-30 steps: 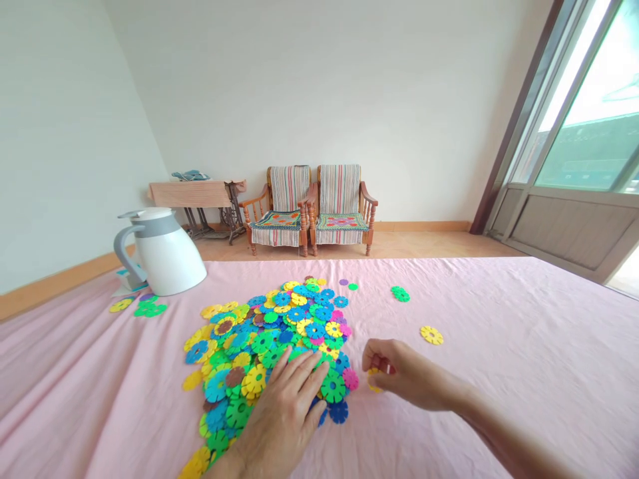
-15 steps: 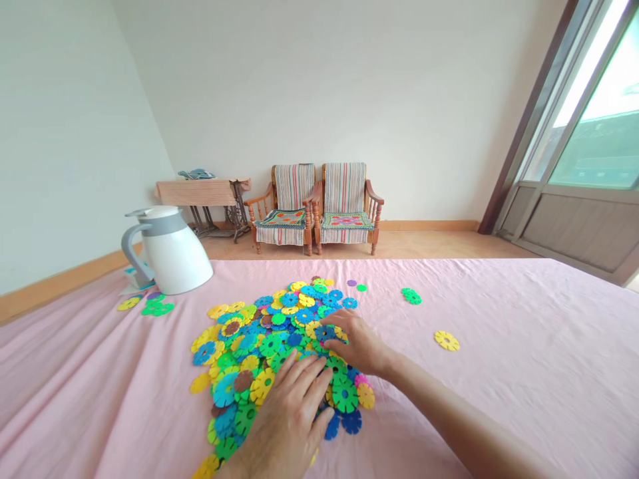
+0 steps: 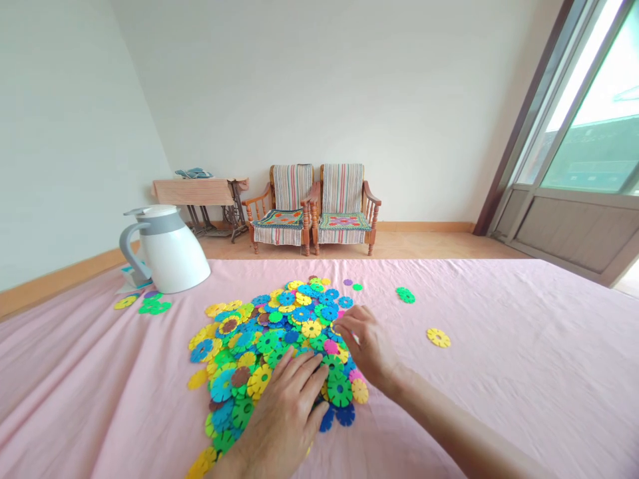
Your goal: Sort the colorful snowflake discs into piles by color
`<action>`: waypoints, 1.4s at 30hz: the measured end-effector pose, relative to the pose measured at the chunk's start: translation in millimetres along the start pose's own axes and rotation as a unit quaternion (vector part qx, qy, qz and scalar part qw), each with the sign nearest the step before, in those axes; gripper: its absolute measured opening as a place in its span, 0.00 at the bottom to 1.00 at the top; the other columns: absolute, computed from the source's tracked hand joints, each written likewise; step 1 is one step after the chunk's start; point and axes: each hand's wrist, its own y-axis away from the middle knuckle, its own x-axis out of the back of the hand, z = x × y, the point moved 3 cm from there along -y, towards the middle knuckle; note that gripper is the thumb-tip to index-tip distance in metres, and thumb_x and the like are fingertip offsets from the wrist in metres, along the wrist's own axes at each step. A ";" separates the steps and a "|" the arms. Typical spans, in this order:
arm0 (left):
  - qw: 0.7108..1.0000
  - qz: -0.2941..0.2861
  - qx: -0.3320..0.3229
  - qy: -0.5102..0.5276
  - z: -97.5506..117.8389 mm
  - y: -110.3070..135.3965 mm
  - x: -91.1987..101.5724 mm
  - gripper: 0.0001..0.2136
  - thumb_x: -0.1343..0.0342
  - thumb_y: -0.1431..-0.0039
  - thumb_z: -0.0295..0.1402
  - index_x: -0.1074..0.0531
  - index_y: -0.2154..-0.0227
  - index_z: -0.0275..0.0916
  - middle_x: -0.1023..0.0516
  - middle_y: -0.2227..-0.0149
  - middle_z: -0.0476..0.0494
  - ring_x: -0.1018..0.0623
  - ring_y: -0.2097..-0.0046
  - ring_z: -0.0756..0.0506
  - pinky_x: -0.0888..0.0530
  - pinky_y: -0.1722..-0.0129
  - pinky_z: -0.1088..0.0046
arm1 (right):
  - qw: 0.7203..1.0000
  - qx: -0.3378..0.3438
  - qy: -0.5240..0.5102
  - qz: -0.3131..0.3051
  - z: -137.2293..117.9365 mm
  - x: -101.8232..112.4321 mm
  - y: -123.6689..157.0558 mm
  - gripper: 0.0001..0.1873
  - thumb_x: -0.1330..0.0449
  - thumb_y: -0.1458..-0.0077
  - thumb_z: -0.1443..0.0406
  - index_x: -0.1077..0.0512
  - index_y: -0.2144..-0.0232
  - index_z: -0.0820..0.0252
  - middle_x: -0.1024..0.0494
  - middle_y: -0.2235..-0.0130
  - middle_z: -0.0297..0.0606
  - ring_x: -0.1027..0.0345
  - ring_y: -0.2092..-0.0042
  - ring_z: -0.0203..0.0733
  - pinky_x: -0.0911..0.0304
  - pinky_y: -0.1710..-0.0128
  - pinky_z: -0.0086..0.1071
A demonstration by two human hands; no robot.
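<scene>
A heap of flat plastic flower-shaped discs [image 3: 279, 326] in blue, green, yellow and pink lies on the pink tablecloth [image 3: 499, 372]. My left hand [image 3: 287, 412] rests flat on the near edge of the heap, fingers stretched out and slightly apart. My right hand [image 3: 367, 342] is at the heap's right edge. Its fingertips are curled together in a pinch among the discs, next to a pink disc [image 3: 330, 346]. What the pinch holds is hidden by the fingers.
A white jug [image 3: 167, 256] with a grey handle stands at the back left, with loose green and yellow discs [image 3: 150, 307] beside it. A green disc [image 3: 405, 295] and a yellow disc [image 3: 438, 337] lie apart on the right. Two striped armchairs [image 3: 314, 209] stand beyond the table.
My right hand moved from the cloth right of the heap onto the heap's right edge, then drew back a little with its fingers curling. The left hand stayed flat on the heap.
</scene>
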 end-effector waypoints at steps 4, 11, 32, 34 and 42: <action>1.000 0.012 -0.010 -0.014 -1.4 0.1 -3.0 0.19 0.48 0.41 0.29 0.34 0.46 0.41 0.28 0.45 0.44 0.29 0.45 0.40 0.31 0.44 0.49 | 0.991 -0.113 0.020 0.075 60.7 44.0 12.8 0.14 0.49 0.42 0.62 0.25 0.71 0.57 0.24 0.72 0.36 0.32 0.68 0.39 0.39 0.65 0.31; 0.999 0.028 -0.017 -0.024 -2.6 0.0 -7.9 0.19 0.49 0.40 0.30 0.34 0.46 0.42 0.28 0.45 0.45 0.29 0.44 0.41 0.31 0.44 0.50 | 0.920 -0.333 0.076 0.189 183.9 118.4 54.1 0.15 0.47 0.53 0.59 0.24 0.70 0.62 0.20 0.73 0.41 0.27 0.72 0.43 0.39 0.74 0.31; 0.992 0.096 0.061 0.049 -31.9 -6.2 7.5 0.12 0.49 0.39 0.33 0.29 0.53 0.41 0.24 0.53 0.43 0.26 0.49 0.41 0.32 0.44 0.52 | 0.957 -0.254 0.097 0.104 140.3 105.9 60.7 0.14 0.50 0.46 0.62 0.25 0.65 0.58 0.21 0.70 0.38 0.28 0.69 0.40 0.38 0.68 0.31; 0.992 0.104 0.057 0.047 -32.7 -6.3 4.7 0.12 0.49 0.40 0.33 0.29 0.54 0.41 0.23 0.54 0.43 0.26 0.50 0.41 0.32 0.44 0.52 | 0.944 -0.280 0.132 0.111 166.4 116.2 61.1 0.13 0.49 0.48 0.65 0.25 0.65 0.59 0.21 0.69 0.39 0.28 0.69 0.41 0.39 0.68 0.31; 0.992 0.103 0.064 0.020 -41.0 -3.7 -0.1 0.13 0.49 0.40 0.34 0.28 0.54 0.43 0.23 0.54 0.44 0.26 0.50 0.41 0.33 0.44 0.52 | 0.936 -0.273 0.219 0.044 210.2 98.1 63.8 0.14 0.41 0.54 0.69 0.23 0.63 0.59 0.24 0.64 0.40 0.31 0.64 0.42 0.40 0.61 0.32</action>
